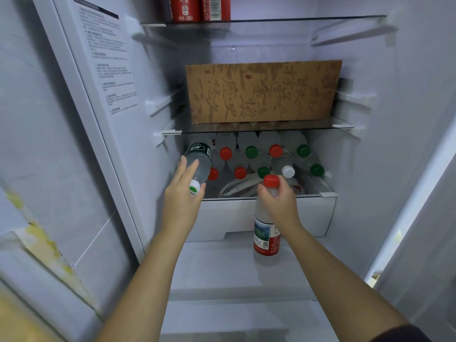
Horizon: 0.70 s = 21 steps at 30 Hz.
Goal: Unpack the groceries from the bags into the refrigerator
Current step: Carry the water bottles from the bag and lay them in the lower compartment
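Observation:
Inside the open refrigerator, my left hand (183, 191) holds a clear water bottle with a dark green label (199, 159), lying cap-first toward me at the left end of the lower glass shelf (318, 195). My right hand (277, 197) grips the neck of an upright red-capped bottle with a red label (267, 233), hanging in front of the white drawer (311, 213). Several bottles with red and green caps (251, 151) lie stacked on that shelf, caps facing out. A white plastic bag (237, 187) lies at the shelf's front.
A brown cardboard box (264, 92) fills the middle shelf. Two red cans (201, 8) stand on the top glass shelf. The fridge door with a printed sheet (108, 58) stands open at left. A white-capped bottle (288, 171) lies among the stack.

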Tool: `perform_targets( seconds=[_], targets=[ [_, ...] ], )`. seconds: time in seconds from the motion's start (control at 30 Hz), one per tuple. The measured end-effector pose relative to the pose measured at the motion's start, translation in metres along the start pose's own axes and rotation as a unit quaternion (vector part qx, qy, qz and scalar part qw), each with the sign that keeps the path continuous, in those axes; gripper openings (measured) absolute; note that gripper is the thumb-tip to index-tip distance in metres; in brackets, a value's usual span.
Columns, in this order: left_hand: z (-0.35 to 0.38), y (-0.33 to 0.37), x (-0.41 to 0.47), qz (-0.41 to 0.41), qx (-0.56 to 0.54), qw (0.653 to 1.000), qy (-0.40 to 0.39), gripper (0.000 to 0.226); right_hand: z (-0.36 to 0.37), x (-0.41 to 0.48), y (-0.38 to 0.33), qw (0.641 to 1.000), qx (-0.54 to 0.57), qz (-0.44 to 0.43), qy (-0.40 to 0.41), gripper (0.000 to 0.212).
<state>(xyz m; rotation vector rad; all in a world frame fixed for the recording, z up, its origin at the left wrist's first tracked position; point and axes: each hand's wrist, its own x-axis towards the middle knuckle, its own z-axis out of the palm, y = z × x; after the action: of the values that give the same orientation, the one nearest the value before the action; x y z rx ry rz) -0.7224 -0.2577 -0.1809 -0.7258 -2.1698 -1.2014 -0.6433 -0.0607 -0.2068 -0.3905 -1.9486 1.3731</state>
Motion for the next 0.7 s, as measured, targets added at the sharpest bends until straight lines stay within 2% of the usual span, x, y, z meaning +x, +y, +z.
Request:
perform_targets(
  seconds=[0.27,0.7],
  targets=[
    [0.023,-0.012,0.042,0.014,0.060,0.996,-0.066,0.060,0.000,0.000,0.001,1.000,0.000,-0.002,0.007,0.010],
    [0.042,-0.028,0.080,-0.019,0.066,0.994,-0.090,0.058,0.002,-0.002,-0.003,1.000,0.010,0.010,0.004,0.013]
  ],
)
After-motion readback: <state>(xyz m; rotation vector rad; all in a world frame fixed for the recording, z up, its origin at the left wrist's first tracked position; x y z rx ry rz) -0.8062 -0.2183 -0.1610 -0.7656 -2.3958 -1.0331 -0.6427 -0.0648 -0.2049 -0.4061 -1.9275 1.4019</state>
